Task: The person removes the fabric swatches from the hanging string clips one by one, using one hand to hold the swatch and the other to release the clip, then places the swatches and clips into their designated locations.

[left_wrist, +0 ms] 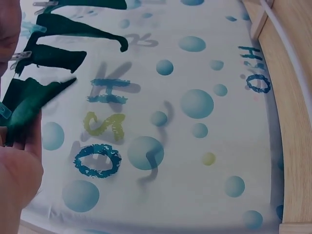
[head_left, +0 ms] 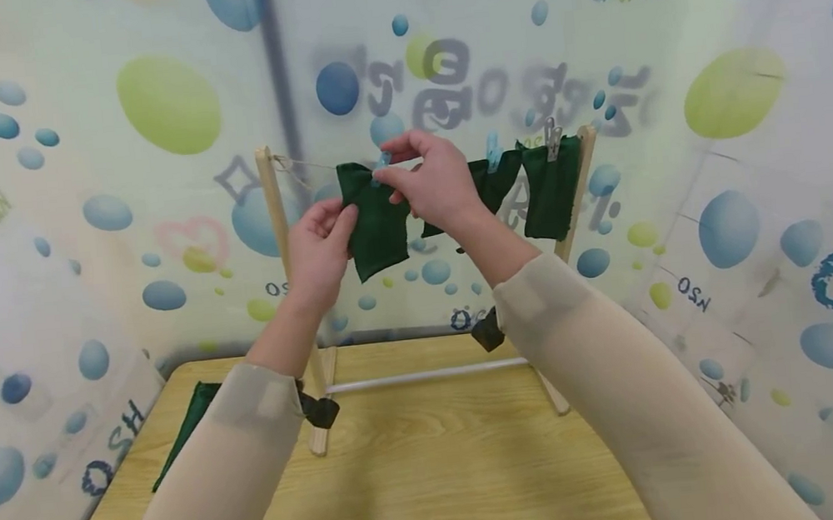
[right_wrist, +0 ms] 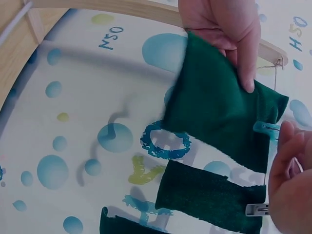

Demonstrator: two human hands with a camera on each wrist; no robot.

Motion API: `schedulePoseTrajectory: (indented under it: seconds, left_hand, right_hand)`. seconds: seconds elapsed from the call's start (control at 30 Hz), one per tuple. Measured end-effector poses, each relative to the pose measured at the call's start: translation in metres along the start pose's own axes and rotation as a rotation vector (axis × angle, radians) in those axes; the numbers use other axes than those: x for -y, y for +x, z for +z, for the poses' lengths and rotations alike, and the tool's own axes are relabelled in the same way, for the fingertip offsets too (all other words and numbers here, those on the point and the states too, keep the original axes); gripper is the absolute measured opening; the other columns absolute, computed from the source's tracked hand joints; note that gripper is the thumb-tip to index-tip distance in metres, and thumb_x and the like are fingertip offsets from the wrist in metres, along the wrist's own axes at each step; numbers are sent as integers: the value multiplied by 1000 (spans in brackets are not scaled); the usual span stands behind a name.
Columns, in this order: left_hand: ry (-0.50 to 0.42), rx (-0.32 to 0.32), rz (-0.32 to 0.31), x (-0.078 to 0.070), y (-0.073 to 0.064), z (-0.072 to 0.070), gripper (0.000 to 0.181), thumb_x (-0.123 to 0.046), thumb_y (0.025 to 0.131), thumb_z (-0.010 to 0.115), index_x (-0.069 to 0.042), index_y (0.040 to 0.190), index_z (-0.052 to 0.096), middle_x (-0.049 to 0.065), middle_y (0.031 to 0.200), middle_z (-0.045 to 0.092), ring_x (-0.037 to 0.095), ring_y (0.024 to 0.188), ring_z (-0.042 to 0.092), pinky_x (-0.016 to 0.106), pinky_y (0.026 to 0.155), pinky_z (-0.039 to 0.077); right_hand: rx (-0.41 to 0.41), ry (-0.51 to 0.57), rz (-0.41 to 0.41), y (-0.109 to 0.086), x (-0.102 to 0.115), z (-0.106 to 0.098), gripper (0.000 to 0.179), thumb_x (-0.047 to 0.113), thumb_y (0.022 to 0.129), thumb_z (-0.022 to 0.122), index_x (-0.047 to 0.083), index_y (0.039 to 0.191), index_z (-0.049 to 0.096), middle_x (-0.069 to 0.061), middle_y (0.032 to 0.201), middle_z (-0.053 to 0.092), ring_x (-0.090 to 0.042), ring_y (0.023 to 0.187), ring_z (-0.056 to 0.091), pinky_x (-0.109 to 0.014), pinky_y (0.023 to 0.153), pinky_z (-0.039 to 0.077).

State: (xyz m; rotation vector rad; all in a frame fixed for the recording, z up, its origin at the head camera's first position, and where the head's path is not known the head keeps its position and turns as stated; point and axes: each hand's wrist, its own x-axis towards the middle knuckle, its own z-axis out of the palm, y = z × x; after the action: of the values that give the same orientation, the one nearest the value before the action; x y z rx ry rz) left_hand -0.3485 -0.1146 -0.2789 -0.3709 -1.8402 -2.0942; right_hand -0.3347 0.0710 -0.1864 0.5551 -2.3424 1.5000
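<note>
A dark green cloth [head_left: 378, 230] hangs from a thin string [head_left: 313, 165] near the left post. My left hand [head_left: 316, 253] holds its left edge, thumb on the front and fingers behind. At the cloth's top edge, my right hand [head_left: 439, 178] pinches a light blue clothespin [right_wrist: 265, 127], whose jaws sit over the cloth and string. To the right hang more green cloths, one under a blue clothespin [head_left: 494, 152] and one under a grey clothespin [head_left: 553, 140]. Another grey clothespin [right_wrist: 257, 209] grips the neighbouring cloth [right_wrist: 209, 195], which my right hand partly hides in the head view.
Wooden posts [head_left: 275, 215] carry the string, joined low down by a white rod [head_left: 427, 374]. A further green cloth [head_left: 190, 428] lies on the wooden table [head_left: 437, 476] at the left, partly behind my left sleeve. A patterned curtain [head_left: 176, 191] surrounds the table.
</note>
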Motion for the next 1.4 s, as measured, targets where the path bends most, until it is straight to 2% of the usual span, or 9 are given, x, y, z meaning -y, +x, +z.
schedulePoseTrajectory:
  seconds: [0.1, 0.23, 0.53, 0.67, 0.77, 0.93, 1.13, 1.3, 1.4]
  left_hand:
    - [-68, 34, -15, -3, -2, -2, 18, -23, 112, 66, -12, 126, 68, -10, 101, 80, 6, 85, 79, 23, 77, 65]
    - [-110, 68, -35, -6, -4, -6, 22, -21, 111, 67, -9, 130, 69, -7, 104, 80, 8, 88, 81, 26, 81, 67]
    - [-33, 101, -109, -15, -13, -14, 40, -29, 110, 71, -7, 143, 67, -7, 110, 79, 6, 90, 78, 23, 80, 65]
    - [28, 101, -133, -18, -21, -20, 54, -31, 111, 69, -7, 157, 58, -9, 120, 75, 2, 94, 74, 20, 77, 62]
    - [28, 110, -153, -18, -27, -26, 59, -31, 111, 68, -7, 162, 52, -10, 119, 75, 1, 90, 73, 19, 73, 61]
    - [10, 113, -177, -19, -39, -38, 61, -27, 111, 68, -4, 164, 49, -15, 103, 76, -1, 82, 72, 19, 71, 60]
    - [13, 135, -217, -19, -58, -64, 63, -27, 112, 66, -3, 166, 44, -16, 99, 74, -1, 86, 69, 19, 73, 59]
    - [-42, 168, -220, -10, -72, -86, 37, -26, 111, 67, -9, 144, 62, -12, 99, 78, 3, 88, 76, 25, 76, 66]
    - [-42, 172, -233, -4, -80, -101, 23, -26, 111, 68, -19, 133, 67, -11, 102, 79, 4, 91, 78, 26, 77, 67]
  right_hand:
    - [-14, -14, -29, -3, -1, -1, 30, 20, 107, 75, 13, 136, 72, -6, 131, 70, -36, 89, 75, -32, 72, 59]
    - [-39, -16, -61, -6, -2, -3, 22, 18, 106, 75, 9, 127, 74, -9, 127, 70, -41, 89, 75, -33, 78, 61]
    - [-111, 36, -104, -11, -6, -10, 16, 17, 107, 75, 7, 119, 74, -8, 120, 73, -11, 69, 71, -28, 62, 51]
    - [-118, 76, -122, -16, -9, -15, 15, 16, 107, 74, 6, 119, 74, -9, 127, 74, -8, 68, 70, -28, 59, 48]
    - [-109, 92, -114, -23, -12, -19, 15, 16, 107, 74, 6, 118, 73, -7, 134, 74, -10, 69, 70, -29, 58, 46]
    - [-89, 119, -67, -42, -22, -28, 17, 17, 107, 75, 8, 120, 72, -6, 142, 73, -14, 64, 67, -29, 56, 45]
    - [-78, 120, 24, -69, -48, -42, 21, 19, 106, 77, 8, 124, 73, -5, 141, 74, -18, 55, 55, -29, 60, 51]
    - [-89, 90, 131, -96, -87, -58, 25, 23, 106, 77, 10, 127, 73, -4, 138, 72, -13, 56, 52, -28, 56, 45]
    - [-105, 86, 187, -115, -113, -68, 28, 22, 105, 78, 8, 129, 72, -6, 136, 70, -12, 55, 53, -26, 54, 44]
